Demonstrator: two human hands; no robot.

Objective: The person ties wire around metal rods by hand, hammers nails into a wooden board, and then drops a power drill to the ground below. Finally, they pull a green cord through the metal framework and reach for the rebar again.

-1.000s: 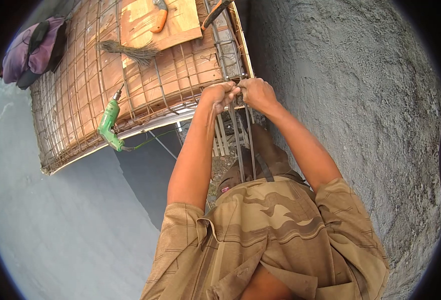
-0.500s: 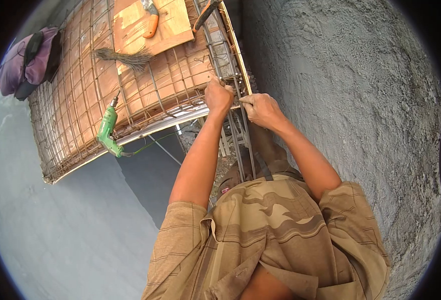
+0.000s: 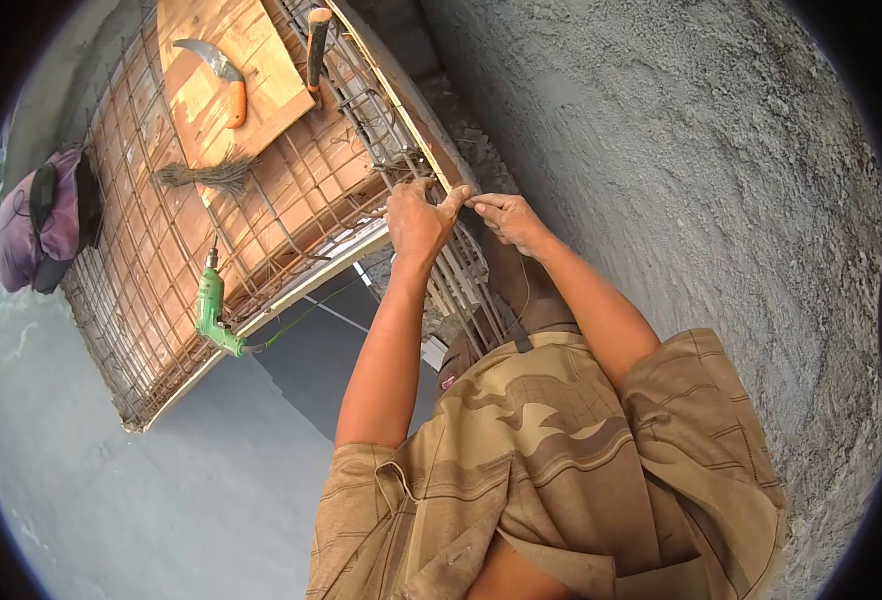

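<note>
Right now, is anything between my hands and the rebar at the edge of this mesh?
Nothing visible. The left hand and right hand are at the rebar, fingertips meeting over it. The green drill, sickle and wire bundle lie well off to the left.

Light: bright daylight is falling evenly.
Edges: fisheye is bending lines; black vignette is ringing them.
Focus: left hand [image 3: 416,222] is showing sharp.

You've got a green drill [image 3: 211,310] lying out left, a curved knife [image 3: 223,75] on the plywood board [image 3: 271,70], a wire bundle [image 3: 206,175] just below, a purple bag [image 3: 41,215] far left, and a rough wall [image 3: 711,150] on the right.
</note>
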